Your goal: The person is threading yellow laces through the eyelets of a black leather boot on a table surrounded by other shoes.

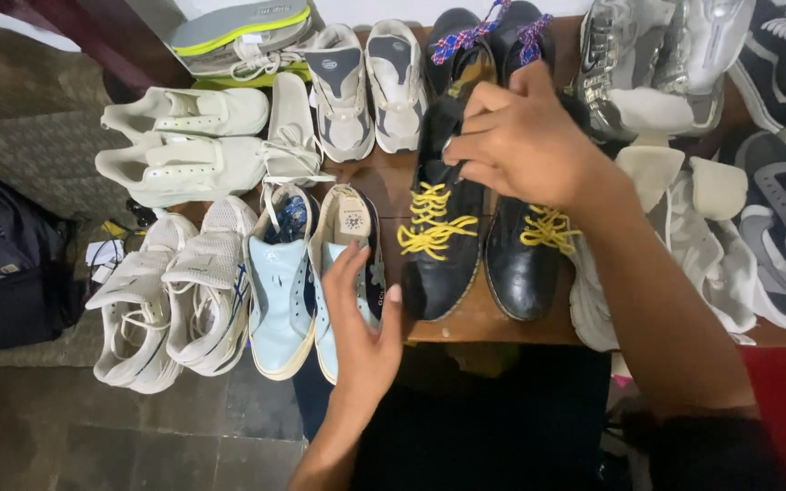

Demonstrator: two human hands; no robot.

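Observation:
A pair of black boots with yellow laces stands at the middle of the wooden table (484, 318). My right hand (525, 141) grips the ankle opening of the left black boot (438, 241), fingers curled around its upper; the right black boot (520, 255) stands beside it, partly under my wrist. My left hand (361, 318) is spread open, fingers resting on the inner side of a light blue sneaker (338, 273), its thumb near the toe of the left boot. A second light blue sneaker (279, 291) lies to the left.
Several white sneakers (175, 291) fill the table's left side, some overhanging the edge. Grey-white trainers (370, 86), black boots with blue-red laces (493, 41) and silver shoes (648, 64) line the back. Dark sneakers (784, 227) sit right. A black bag (6, 273) lies on the floor.

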